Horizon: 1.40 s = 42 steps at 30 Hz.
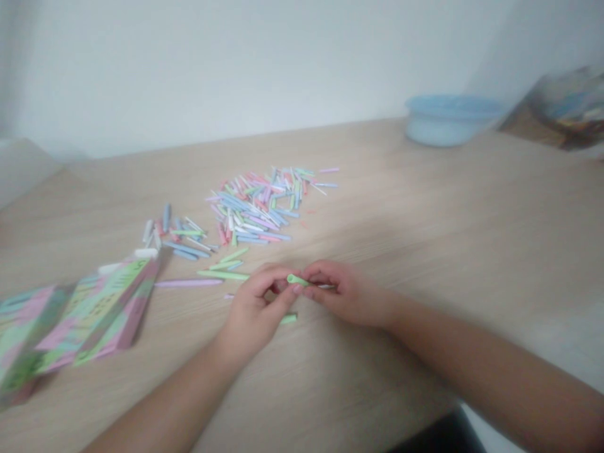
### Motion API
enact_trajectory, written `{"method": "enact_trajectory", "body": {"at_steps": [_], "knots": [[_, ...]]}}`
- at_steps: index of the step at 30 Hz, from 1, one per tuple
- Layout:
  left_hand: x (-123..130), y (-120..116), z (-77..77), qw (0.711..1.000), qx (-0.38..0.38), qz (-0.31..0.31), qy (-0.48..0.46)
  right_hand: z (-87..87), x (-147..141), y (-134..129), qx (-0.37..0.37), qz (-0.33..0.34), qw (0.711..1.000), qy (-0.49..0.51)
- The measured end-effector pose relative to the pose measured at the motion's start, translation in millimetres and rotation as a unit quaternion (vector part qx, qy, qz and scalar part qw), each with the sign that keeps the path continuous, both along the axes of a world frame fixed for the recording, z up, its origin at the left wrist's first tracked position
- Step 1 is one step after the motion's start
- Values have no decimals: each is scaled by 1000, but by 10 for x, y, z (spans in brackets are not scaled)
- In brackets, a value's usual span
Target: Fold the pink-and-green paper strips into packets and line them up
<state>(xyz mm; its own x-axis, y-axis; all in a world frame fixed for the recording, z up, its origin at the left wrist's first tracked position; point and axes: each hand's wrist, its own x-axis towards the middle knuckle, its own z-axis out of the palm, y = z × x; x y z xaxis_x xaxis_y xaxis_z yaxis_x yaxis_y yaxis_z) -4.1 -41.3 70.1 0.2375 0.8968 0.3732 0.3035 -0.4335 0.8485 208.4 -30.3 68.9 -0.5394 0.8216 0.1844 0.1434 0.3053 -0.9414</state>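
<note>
A small green tube (296,279) is pinched between the fingertips of both hands, its open end facing up and left. My left hand (262,305) holds it from the left, and my right hand (348,292) grips its other end, partly hiding it. Beneath my left hand, another green piece (289,319) lies on the table. Green sticks (224,274) and a long purple stick (189,283) lie just left of my left hand. Farther back is a loose pile of pastel tubes and sticks (255,207).
Colourful boxes (94,314) stand at the left, with a smaller group of pieces (189,239) behind them. A light blue basin (443,123) is at the back right of the wooden table (425,220). Blurred items (566,107) show at the far right.
</note>
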Motion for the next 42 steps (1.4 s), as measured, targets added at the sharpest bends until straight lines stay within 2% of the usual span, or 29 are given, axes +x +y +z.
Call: {"method": "enact_trajectory", "body": {"at_steps": [3, 7, 10, 15, 23, 30, 33, 37, 40, 42], "knots": [[-26, -30, 13, 1000, 8, 3, 13, 23, 16, -21, 57, -30, 998, -28], [-72, -38, 21, 998, 32, 36, 26, 64, 115, 22, 169, -109, 972, -124], [-97, -18, 16, 996, 42, 43, 58, 68, 176, 91, 206, -70, 957, -193], [-111, -1, -15, 996, 32, 31, 83, 49, 176, 136, 217, 5, 926, -308], [-116, 0, -68, 995, 16, 39, 89, 131, 275, 138, 233, 31, 908, -347], [-114, 10, -73, 995, 9, 35, 92, 32, 223, 160, 250, 13, 888, -386], [-110, 11, -83, 995, 13, 37, 87, 23, 227, 165, 210, -18, 912, -353], [-113, 14, -98, 996, 27, 48, 67, 72, 251, 200, 70, -97, 959, -256], [-123, 15, -115, 997, 35, 52, 38, 80, 237, 232, -60, -116, 985, -112], [-127, 12, -123, 998, 36, 48, 33, 57, 211, 241, -126, -117, 985, 4]]}}
